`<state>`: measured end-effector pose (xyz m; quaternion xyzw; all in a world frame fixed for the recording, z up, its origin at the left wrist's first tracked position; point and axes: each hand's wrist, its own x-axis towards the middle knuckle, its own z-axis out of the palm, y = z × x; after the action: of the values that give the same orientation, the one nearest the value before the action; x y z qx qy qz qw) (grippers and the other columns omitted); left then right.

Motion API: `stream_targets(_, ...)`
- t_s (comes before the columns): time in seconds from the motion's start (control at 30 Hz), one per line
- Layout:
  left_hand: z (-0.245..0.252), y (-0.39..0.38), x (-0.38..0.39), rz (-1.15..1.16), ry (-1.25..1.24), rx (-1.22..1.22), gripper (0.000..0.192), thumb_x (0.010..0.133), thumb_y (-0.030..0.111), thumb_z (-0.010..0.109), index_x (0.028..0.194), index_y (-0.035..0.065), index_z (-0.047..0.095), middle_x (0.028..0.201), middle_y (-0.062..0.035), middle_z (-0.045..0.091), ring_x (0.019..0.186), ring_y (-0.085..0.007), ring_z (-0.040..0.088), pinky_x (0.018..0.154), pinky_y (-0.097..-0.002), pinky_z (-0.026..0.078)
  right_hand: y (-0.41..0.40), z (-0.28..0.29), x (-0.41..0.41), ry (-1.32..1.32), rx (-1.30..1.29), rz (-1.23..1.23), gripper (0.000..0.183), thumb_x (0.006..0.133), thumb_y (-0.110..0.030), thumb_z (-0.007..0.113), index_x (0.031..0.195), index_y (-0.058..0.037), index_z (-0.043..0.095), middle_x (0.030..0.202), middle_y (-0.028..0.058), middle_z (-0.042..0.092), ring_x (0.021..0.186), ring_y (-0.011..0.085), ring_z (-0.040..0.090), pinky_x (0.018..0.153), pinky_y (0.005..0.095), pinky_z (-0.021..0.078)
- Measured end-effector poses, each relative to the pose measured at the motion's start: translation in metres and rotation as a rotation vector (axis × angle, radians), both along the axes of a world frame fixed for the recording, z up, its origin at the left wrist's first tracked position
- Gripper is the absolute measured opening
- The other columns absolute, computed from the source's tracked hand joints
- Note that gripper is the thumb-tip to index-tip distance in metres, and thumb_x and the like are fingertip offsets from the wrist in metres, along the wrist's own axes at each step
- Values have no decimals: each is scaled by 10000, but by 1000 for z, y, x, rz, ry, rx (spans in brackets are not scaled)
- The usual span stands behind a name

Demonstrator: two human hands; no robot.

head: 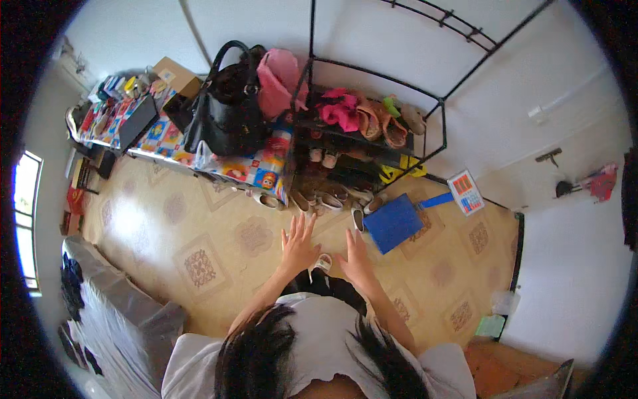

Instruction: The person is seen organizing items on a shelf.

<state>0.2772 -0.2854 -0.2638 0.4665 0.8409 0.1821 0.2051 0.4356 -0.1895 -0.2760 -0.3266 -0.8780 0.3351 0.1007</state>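
My left hand (299,244) hovers in front of my body with its fingers spread and nothing in it. Beside it, my right hand (357,254) also holds nothing, its fingers apart and pointing forward. Past the fingertips, several pale shoes (330,201) stand on the floor at the foot of a black metal shoe rack (351,130). Nearest to my right hand are a white shoe (358,218) and a blue platform scale (394,223), whose white keypad display (465,192) sits on a blue post. Below my hands, one slipper (323,262) shows on my foot.
A table with a colourful patterned cover (169,134) bears a black handbag (232,114), a pink bag (281,82) and a cardboard box (178,76). Pink and brown slippers (370,119) fill the rack's top shelf. Grey fabric (119,284) drapes over something at lower left.
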Motion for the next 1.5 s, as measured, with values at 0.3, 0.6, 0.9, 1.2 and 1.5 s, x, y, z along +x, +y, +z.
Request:
stream_targets(0.3, 10, 6, -130, 155, -4, 114, 801, 737, 243, 641, 1404, 155, 206, 1460, -151, 160, 1340, -356, 164, 1002, -613, 190, 14, -18, -114, 72, -31, 84, 719, 771, -188, 654, 1339, -6, 252, 1328, 321, 275, 1216, 454, 300, 1004, 463, 280)
stream_targets(0.6, 31, 31, -388, 195, 179, 470, 600, 785, 191, 602, 1292, 14, 334, 1340, -220, 347, 1245, -371, 323, 1004, -453, 302, 86, 5, -355, 391, -25, -46, 445, 778, -211, 661, 1110, 16, 470, 959, 185, 555, 874, 335, 541, 762, 414, 426)
stream_targets(0.9, 57, 73, -525, 271, 156, 461, 508, 767, 138, 611, 1189, -35, 387, 1156, -248, 482, 1066, -401, 475, 889, -438, 401, 162, 1, -526, 361, -92, -156, 472, 739, -354, 693, 946, 33, 518, 867, 187, 579, 775, 331, 569, 716, 406, 443)
stream_targets(1.2, 30, 154, -588, 140, 197, 291, 686, 704, 177, 716, 1138, -159, 304, 1072, -334, 480, 1011, -431, 515, 863, -424, 444, 194, -34, -580, 142, -31, -247, 594, 641, -418, 719, 1019, 4, 545, 915, 185, 623, 911, 339, 591, 790, 377, 446)
stream_targets(1.5, 12, 169, -591, 246, 39, 100, 497, 709, 177, 696, 1011, -110, 424, 960, -306, 562, 901, -439, 568, 784, -464, 477, 186, -33, -582, 163, -196, -500, 287, 637, -222, 705, 851, -43, 637, 760, 121, 634, 775, 249, 609, 701, 343, 449)
